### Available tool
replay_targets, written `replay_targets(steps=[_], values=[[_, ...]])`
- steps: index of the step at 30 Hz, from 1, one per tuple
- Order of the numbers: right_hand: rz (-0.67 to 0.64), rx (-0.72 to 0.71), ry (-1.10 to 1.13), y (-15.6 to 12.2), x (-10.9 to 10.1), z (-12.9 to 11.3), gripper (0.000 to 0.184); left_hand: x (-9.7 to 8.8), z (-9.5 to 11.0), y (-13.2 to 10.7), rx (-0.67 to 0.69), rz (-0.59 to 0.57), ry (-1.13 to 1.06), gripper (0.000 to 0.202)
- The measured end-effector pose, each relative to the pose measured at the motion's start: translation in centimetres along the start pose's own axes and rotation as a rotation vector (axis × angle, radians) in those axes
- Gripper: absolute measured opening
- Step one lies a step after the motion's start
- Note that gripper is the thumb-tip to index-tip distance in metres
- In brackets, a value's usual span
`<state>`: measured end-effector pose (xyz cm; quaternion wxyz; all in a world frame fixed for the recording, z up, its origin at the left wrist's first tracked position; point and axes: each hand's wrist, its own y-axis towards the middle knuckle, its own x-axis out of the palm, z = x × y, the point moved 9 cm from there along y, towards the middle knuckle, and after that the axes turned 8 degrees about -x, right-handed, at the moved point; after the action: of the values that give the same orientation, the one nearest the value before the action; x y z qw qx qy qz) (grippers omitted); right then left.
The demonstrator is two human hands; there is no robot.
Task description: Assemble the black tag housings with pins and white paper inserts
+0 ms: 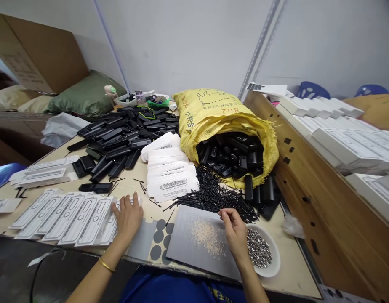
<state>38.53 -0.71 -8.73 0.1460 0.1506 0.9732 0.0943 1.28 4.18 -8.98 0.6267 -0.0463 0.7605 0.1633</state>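
Observation:
My left hand (129,216) lies over the right end of a row of white printed boxes (93,216), fingers spread and touching the last boxes. My right hand (235,231) is closed in a pinch above the grey board (185,235); what its fingertips hold is too small to make out. Tiny beige bits (209,237) are scattered on that board. Just beyond the right fingertips spreads a heap of thin black sticks (213,198). A white bowl (274,261) with small shiny metal pieces (259,248) stands beside my right wrist.
A yellow woven sack (213,113) of black casings lies open behind the sticks. More black casings (118,134) are piled at the back left. Flat white cartons (171,172) stack mid-table. A wooden partition (308,185) borders the right side. Grey round stickers (156,252) lie near the front edge.

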Motion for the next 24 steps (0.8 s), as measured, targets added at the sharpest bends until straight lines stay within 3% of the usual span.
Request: replay_targets(steps=[3, 6, 10, 16, 18, 20, 22, 24], values=[[-0.003, -0.008, -0.013, 0.1, 0.1, -0.1, 0.029, -0.3, 0.6, -1.0, 0.067, 0.019, -0.113, 0.051], [-0.005, -0.006, -0.001, 0.2, 0.0, 0.0, 0.029, -2.2, 0.8, -1.6, 0.094, 0.035, -0.241, 0.053], [0.001, 0.008, 0.004, 0.3, -0.4, 0.1, 0.028, -3.5, -1.7, -0.3, -0.039, -0.043, -0.181, 0.055], [0.026, 0.005, -0.066, 0.4, -2.4, -0.5, 0.028, -0.2, -8.6, 2.9, -0.326, -0.254, -0.221, 0.054], [0.062, 0.009, -0.101, 0.3, -4.2, -0.5, 0.029, 1.0, -10.4, 4.1, -0.314, -0.251, -0.266, 0.057], [0.082, 0.026, -0.167, -0.1, -6.3, -0.1, 0.028, 1.2, -11.6, 5.3, -0.288, -0.178, -0.292, 0.058], [0.033, 0.059, -0.294, -0.7, -7.8, 0.8, 0.025, 0.0, -10.7, 6.4, -0.221, -0.038, -0.336, 0.057], [-0.072, 0.081, -0.463, -1.3, -8.5, 2.0, 0.019, -2.1, -6.4, 7.1, -0.075, 0.076, -0.455, 0.057]])
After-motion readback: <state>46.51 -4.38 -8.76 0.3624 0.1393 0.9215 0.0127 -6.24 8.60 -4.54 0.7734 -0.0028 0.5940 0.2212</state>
